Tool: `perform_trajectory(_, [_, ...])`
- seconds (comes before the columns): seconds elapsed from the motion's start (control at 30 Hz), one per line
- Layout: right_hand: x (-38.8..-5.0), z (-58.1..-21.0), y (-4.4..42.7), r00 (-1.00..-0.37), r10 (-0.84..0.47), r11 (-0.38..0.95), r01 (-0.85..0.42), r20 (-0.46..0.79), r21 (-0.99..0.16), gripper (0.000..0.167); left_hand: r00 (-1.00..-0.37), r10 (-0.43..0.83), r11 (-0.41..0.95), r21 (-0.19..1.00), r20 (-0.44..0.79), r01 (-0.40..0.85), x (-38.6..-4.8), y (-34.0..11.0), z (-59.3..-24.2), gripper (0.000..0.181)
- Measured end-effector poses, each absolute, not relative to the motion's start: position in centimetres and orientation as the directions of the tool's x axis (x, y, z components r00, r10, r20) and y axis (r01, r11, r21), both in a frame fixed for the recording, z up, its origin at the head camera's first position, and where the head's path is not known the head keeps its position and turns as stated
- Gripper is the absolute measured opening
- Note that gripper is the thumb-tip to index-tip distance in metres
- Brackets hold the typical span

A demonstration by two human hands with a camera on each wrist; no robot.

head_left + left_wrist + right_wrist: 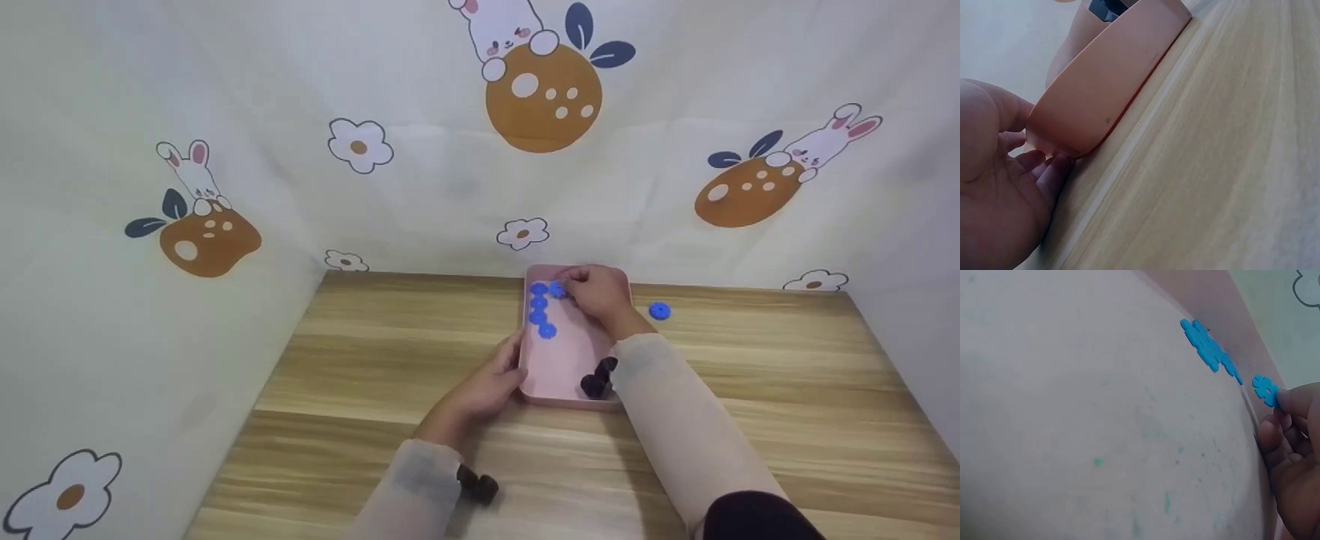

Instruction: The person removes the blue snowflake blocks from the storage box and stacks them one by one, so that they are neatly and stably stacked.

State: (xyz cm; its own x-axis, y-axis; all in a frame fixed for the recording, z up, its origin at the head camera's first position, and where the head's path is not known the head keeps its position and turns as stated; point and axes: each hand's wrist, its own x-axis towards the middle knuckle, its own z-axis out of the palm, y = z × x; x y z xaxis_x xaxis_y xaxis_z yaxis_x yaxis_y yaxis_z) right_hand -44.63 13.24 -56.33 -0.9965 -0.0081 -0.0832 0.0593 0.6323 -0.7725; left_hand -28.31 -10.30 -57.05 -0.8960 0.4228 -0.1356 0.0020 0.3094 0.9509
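My right hand (600,292) pinches a blue notched plastic disc (1265,390) between thumb and fingertips, over the far end of a pink tray (566,367). Several like blue discs (538,304) lie in a line along the tray's left side; in the right wrist view the disc row (1204,346) sits near the tray wall. At the tray's left edge, my left hand (487,386) grips the rim and side wall. The left wrist view shows its fingers curled at the tray's corner, some at the bottom edge.
One more blue disc (659,310) lies on the wooden table (375,352), right of the tray. Behind stands a pale curtain (435,187) printed with rabbits, fruit and flowers. Black wrist devices (480,486) are on both sleeves.
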Motion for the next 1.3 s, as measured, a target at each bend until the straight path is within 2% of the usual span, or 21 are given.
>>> perform_trajectory(0.33, [-44.2,-54.1,12.4,-0.984,0.019,0.507,0.163,-0.178,-0.847,0.021,-0.899,0.416,0.31,0.951,-0.137,-0.001,-28.2,-10.3,-57.1,0.071])
perform_trajectory(0.57, [-44.0,-52.3,13.0,-0.994,-0.033,0.351,0.085,-0.104,-0.932,0.027,-0.898,0.43,0.283,0.959,-0.093,0.036,-28.2,-10.1,-56.9,0.07])
perform_trajectory(0.8, [-42.4,-50.1,15.3,-0.994,-0.009,0.276,0.105,-0.112,-0.955,0.03,-0.899,0.426,0.279,0.96,-0.103,0.023,-28.4,-10.2,-56.9,0.07])
perform_trajectory(1.07, [-40.0,-50.0,18.3,-0.994,0.01,0.024,0.111,-0.11,-0.994,0.038,-0.904,0.407,0.289,0.957,-0.128,-0.006,-28.2,-10.2,-56.8,0.07])
perform_trajectory(1.3, [-38.5,-50.4,21.3,-0.994,0.041,-0.012,0.102,-0.102,-0.995,0.036,-0.901,0.415,0.277,0.961,-0.129,-0.01,-28.3,-10.2,-56.9,0.07])
